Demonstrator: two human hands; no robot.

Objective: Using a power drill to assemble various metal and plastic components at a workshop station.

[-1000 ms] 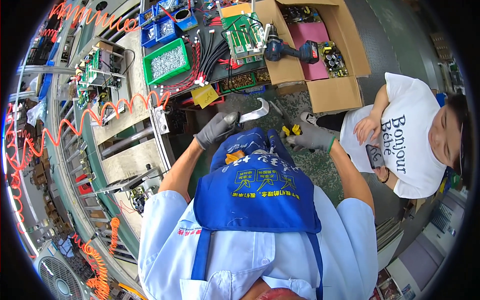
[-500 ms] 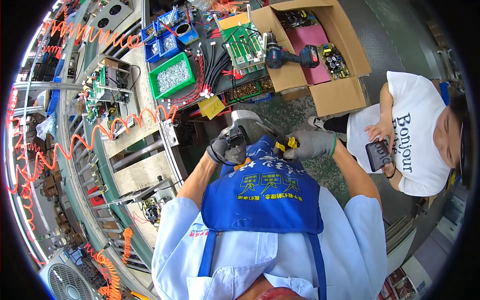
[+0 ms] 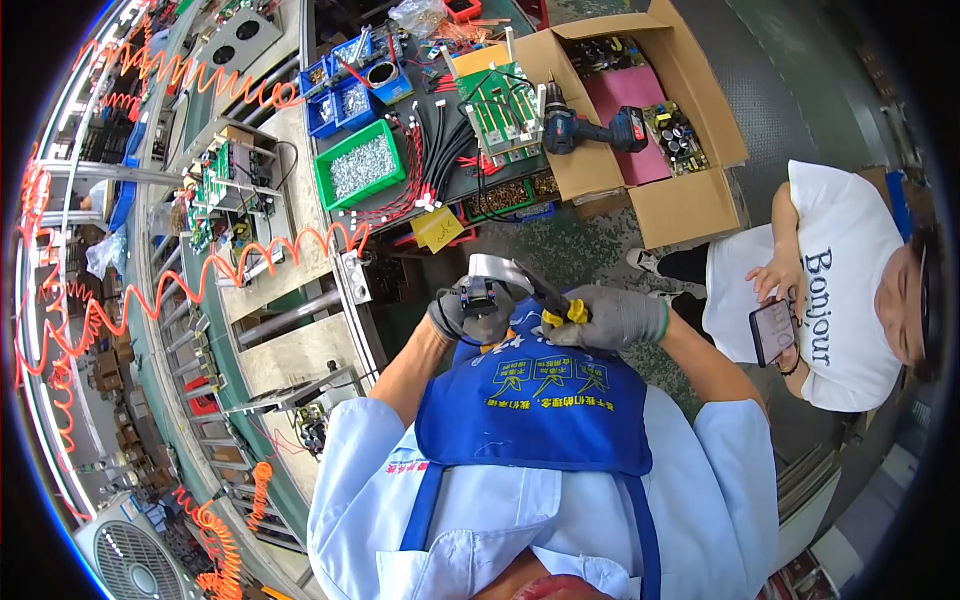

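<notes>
My left hand (image 3: pixel 468 322), in a grey glove, is closed on a small black block-shaped part (image 3: pixel 479 296) held in front of the blue apron (image 3: pixel 545 415). A curved silver-white piece (image 3: pixel 497 268) arches just beyond that hand. From it a dark strip (image 3: pixel 541 290) slants toward my right hand (image 3: pixel 624 318), also gloved in grey. Those right fingers are closed around a yellow piece (image 3: pixel 566 314) at the strip's near end. Whether the silver piece, strip and yellow piece are one object, I cannot tell. Both hands partly hide what they hold.
Ahead is a workbench with a green bin (image 3: pixel 360 166) of small metal parts, black cables (image 3: pixel 437 150), a green circuit board (image 3: pixel 503 112) and a cordless drill (image 3: pixel 590 131). An open cardboard box (image 3: pixel 690 210) holds boards. At right, a person (image 3: pixel 810 290) holds a phone. Orange coiled hoses (image 3: pixel 215 262) hang left.
Both hands have shifted slightly right and nearer to me, still holding their parts. The silver piece and dark strip show more plainly. The bench and box appear lower and further right in view.
</notes>
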